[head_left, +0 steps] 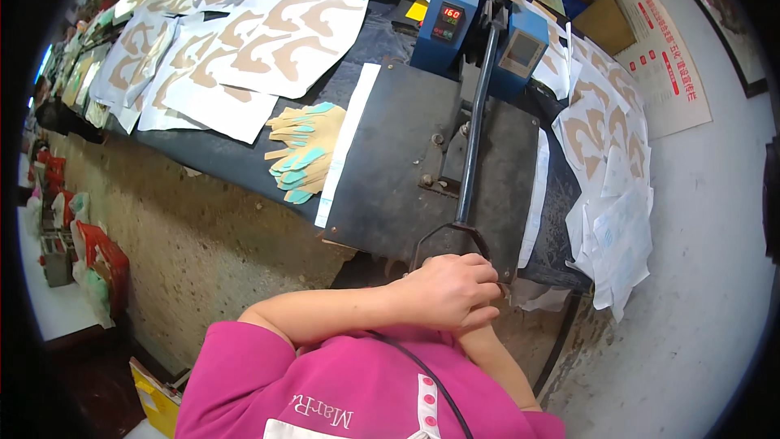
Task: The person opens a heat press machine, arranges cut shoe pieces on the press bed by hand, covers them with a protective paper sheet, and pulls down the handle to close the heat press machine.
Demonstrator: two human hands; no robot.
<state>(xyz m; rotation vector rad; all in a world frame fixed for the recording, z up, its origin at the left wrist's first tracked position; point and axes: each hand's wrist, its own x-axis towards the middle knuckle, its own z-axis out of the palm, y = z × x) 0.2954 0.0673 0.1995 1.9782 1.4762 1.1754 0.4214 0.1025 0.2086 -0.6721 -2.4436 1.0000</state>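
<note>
In front of me stands a heat press with a flat black plate (382, 154) lowered and a long dark lever (478, 126) ending in a forked handle (449, 228). My left hand (451, 289) lies across the near end of that handle, knuckles up and fingers curled. It overlaps my right hand (481, 321), which is mostly hidden beneath it, so its fingers do not show. What the left fingers close round is hidden too. White strips (349, 142) stick out from under the plate's sides. To its left lies a pile of tan pieces with teal patches (307, 150).
White sheets with tan curved shapes (284, 41) cover the table's far left; more sheets (605, 138) hang at the right edge. Blue control boxes (445, 23) stand behind the plate. A white wall (699, 219) runs along the right. Red bags (101, 252) are at far left.
</note>
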